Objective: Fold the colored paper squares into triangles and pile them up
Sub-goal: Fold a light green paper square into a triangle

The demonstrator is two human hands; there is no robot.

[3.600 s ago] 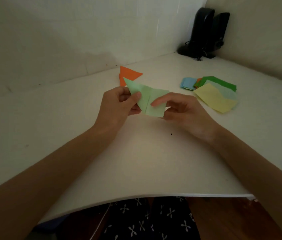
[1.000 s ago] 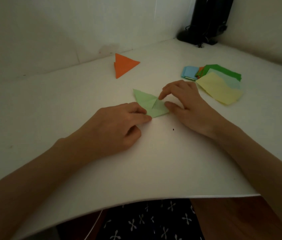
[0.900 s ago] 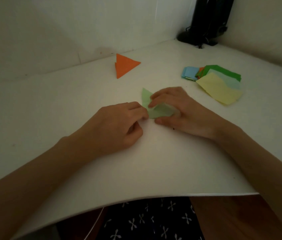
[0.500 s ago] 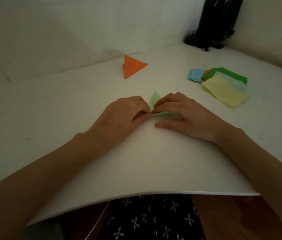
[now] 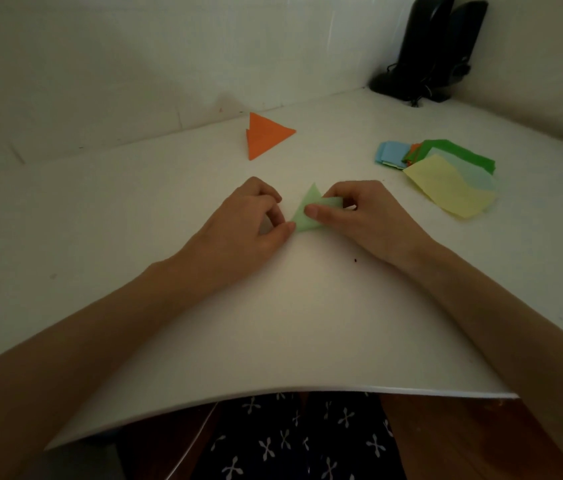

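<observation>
Both hands have eased apart since half a second ago, so more of the light green paper point(image 5: 302, 224) shows. It is now folded to a small triangle lying flat on the white table point(image 5: 307, 306). The right hand point(image 5: 366, 216) pinches it, with the thumb laid across the top face and the forefinger curled over the far edge, likely to keep the layers aligned. The left hand point(image 5: 249, 223) nips the corner at its thumb tip, fingers curled in, seemingly to sharpen the crease. Beyond the left fingertips lies the orange triangle point(image 5: 266, 135), probably the start of the pile. Past the right knuckles wait the unfolded squares point(image 5: 449, 188).
</observation>
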